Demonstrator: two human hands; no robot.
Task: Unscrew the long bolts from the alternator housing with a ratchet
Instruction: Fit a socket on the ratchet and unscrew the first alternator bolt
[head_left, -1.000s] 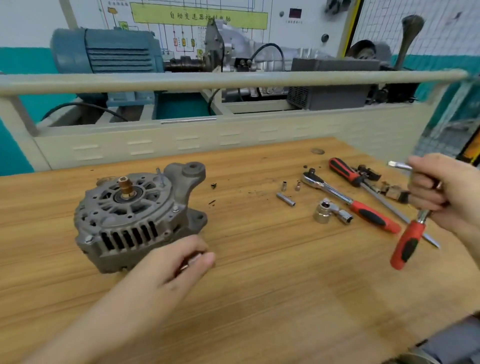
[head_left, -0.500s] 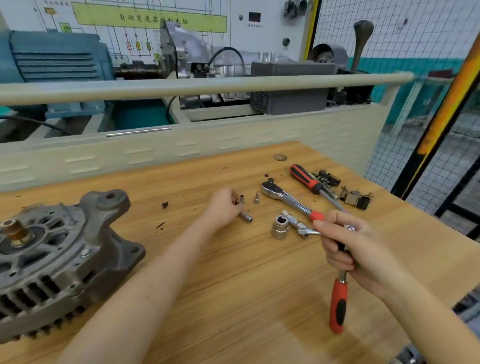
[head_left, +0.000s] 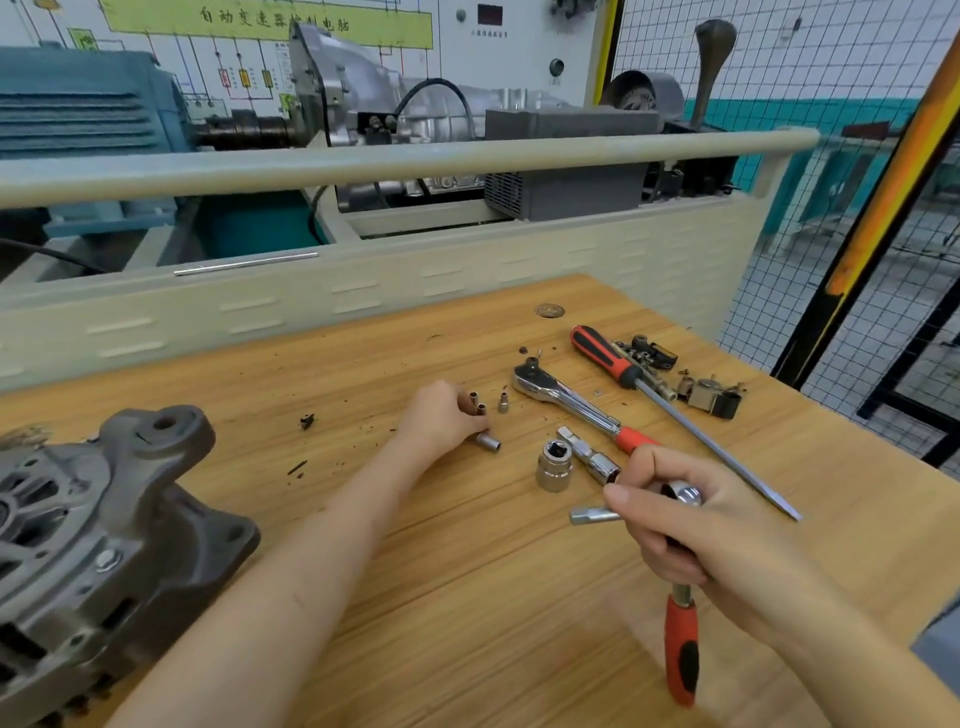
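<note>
The grey alternator lies at the left edge of the wooden bench, partly out of frame. My right hand grips a ratchet with a red handle near its head, and a short extension bar sticks out to the left. My left hand reaches across the bench, fingers curled over a small silver socket lying on the wood. Two tiny sockets stand just beyond its fingertips.
A second ratchet, a large socket, an adapter, a long red-handled screwdriver and small metal parts lie at the right. A beige rail and machinery stand behind the bench. A wire fence is to the right.
My left hand left the alternator and reached right to the small sockets. My right hand carried the ratchet down and inward. The view swung right.
</note>
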